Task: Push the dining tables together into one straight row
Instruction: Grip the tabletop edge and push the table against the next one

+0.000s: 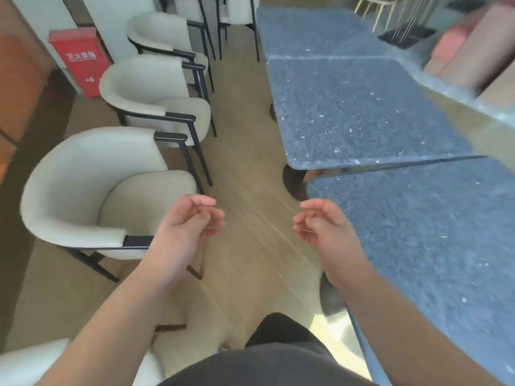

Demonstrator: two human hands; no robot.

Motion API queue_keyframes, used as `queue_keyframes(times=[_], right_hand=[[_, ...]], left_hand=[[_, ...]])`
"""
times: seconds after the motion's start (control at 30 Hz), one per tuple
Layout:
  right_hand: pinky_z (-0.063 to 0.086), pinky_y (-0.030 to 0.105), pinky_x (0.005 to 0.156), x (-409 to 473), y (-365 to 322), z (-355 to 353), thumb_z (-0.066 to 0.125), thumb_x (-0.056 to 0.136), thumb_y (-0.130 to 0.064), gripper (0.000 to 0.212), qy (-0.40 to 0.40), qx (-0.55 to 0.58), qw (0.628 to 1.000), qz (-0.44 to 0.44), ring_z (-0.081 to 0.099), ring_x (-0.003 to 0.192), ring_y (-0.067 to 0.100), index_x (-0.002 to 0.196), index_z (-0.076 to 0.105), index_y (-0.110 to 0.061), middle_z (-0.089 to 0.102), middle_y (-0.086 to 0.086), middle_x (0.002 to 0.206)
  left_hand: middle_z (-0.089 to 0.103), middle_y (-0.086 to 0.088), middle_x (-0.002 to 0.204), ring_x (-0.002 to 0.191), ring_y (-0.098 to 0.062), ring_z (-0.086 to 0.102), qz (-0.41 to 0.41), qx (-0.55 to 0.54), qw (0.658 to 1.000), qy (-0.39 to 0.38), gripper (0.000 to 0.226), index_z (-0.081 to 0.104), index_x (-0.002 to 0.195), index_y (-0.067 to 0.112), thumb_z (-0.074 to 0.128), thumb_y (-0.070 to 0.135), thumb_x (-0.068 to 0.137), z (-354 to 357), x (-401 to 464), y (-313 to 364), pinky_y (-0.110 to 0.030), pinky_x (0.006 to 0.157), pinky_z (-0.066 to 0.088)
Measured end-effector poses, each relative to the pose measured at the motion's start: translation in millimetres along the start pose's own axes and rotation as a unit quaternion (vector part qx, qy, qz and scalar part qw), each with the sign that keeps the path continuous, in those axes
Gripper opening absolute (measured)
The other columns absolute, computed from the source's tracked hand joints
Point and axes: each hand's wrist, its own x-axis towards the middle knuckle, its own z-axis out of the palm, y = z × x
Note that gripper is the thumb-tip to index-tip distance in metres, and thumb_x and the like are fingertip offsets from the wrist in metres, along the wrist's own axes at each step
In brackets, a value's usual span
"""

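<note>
Hands, left hand [185, 224] and right hand [323, 222], hover empty with loosely curled fingers beside speckled blue-grey stone tables [354, 112].

A pale wood-plank floor [245, 151] is flanked on the left by cream armchairs [92, 185] with black frames; a red box [79, 58] is set against the white wall [117, 20].

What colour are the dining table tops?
The dining table tops are dark blue-grey with small white speckles, like stone; the head view shows it best.
</note>
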Motion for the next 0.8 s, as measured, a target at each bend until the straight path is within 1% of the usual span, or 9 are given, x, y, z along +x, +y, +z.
queue_keyframes(times=[0.13,0.2,0.3,0.4,0.47,0.53,0.6,0.67,0.8], right_hand=[[0.056,0.025,0.07,44.4,-0.8,-12.2,0.041,0.093,0.007,0.032,0.058,0.045,0.997,0.02,0.067,0.075,0.014,0.105,0.064,-0.012,0.07,-0.002,0.08],[0.055,0.025,0.07,76.4,2.4,-22.6,0.04,0.093,0.008,0.031,0.101,0.062,0.992,0.031,0.066,0.074,0.015,0.105,0.063,-0.01,0.07,-0.001,0.079],[0.056,0.029,0.073,129.3,8.1,-38.1,0.04,0.094,0.007,0.03,0.15,0.085,0.984,0.052,0.065,0.074,0.017,0.104,0.062,-0.01,0.07,-0.003,0.076],[0.054,0.033,0.078,182.8,3.2,-48.9,0.04,0.095,0.007,0.027,0.165,0.091,0.979,0.083,0.063,0.078,0.02,0.107,0.061,-0.006,0.068,0.002,0.08],[0.051,0.032,0.075,212.8,-5.9,-54.2,0.039,0.095,0.008,0.027,0.177,0.104,0.974,0.094,0.061,0.076,0.02,0.104,0.06,-0.007,0.066,0.004,0.081],[0.051,0.03,0.073,242.2,-14.9,-60.0,0.039,0.095,0.009,0.028,0.196,0.106,0.97,0.095,0.061,0.075,0.019,0.102,0.06,-0.009,0.066,0.003,0.08],[0.052,0.032,0.076,262.4,-20.8,-64.5,0.04,0.095,0.008,0.027,0.227,0.113,0.961,0.109,0.061,0.076,0.019,0.102,0.06,-0.009,0.066,0.004,0.081],[0.052,0.032,0.075,277.2,-22.2,-66.6,0.04,0.095,0.007,0.027,0.251,0.121,0.954,0.114,0.061,0.075,0.019,0.102,0.061,-0.009,0.067,0.003,0.079],[0.052,0.031,0.07,291.4,-22.3,-65.2,0.039,0.093,0.009,0.03,0.323,0.126,0.929,0.129,0.062,0.072,0.019,0.097,0.061,-0.01,0.067,0.002,0.076]], left_hand=[[0.076,0.0,0.081,0.075,-0.017,0.072,-0.016,0.011,0.998,-0.068,0.024,0.062,0.107,0.004,0.041,-0.006,0.102,33.6,82.8,11.0,-0.032,0.074,0.062],[0.075,-0.001,0.081,0.076,-0.018,0.072,-0.026,0.031,0.993,-0.109,0.026,0.063,0.106,0.006,0.041,-0.007,0.102,57.7,128.1,9.5,-0.032,0.073,0.062],[0.075,-0.003,0.083,0.078,-0.021,0.072,-0.047,0.047,0.987,-0.146,0.027,0.064,0.105,0.008,0.041,-0.006,0.101,99.1,195.0,4.9,-0.033,0.072,0.06],[0.073,-0.008,0.083,0.075,-0.024,0.07,-0.12,0.008,0.98,-0.16,0.026,0.062,0.104,0.005,0.04,-0.007,0.1,144.0,255.1,7.0,-0.04,0.075,0.058],[0.073,-0.007,0.081,0.073,-0.024,0.069,-0.15,0.003,0.973,-0.176,0.025,0.061,0.104,0.005,0.04,-0.007,0.1,168.6,287.1,11.6,-0.041,0.074,0.059],[0.073,-0.006,0.08,0.073,-0.023,0.07,-0.149,0.017,0.966,-0.21,0.025,0.062,0.102,0.006,0.04,-0.006,0.1,189.2,318.2,18.5,-0.038,0.073,0.06],[0.074,-0.007,0.082,0.075,-0.022,0.07,-0.153,0.028,0.961,-0.228,0.025,0.062,0.103,0.006,0.041,-0.006,0.1,204.7,346.1,26.0,-0.037,0.072,0.06],[0.073,-0.009,0.085,0.076,-0.023,0.07,-0.161,0.028,0.954,-0.252,0.024,0.062,0.106,0.005,0.041,-0.006,0.1,219.0,370.8,30.2,-0.039,0.075,0.06],[0.073,-0.008,0.082,0.073,-0.023,0.069,-0.181,0.053,0.923,-0.335,0.023,0.061,0.104,0.005,0.042,-0.007,0.1,248.2,412.2,33.4,-0.04,0.074,0.057]])
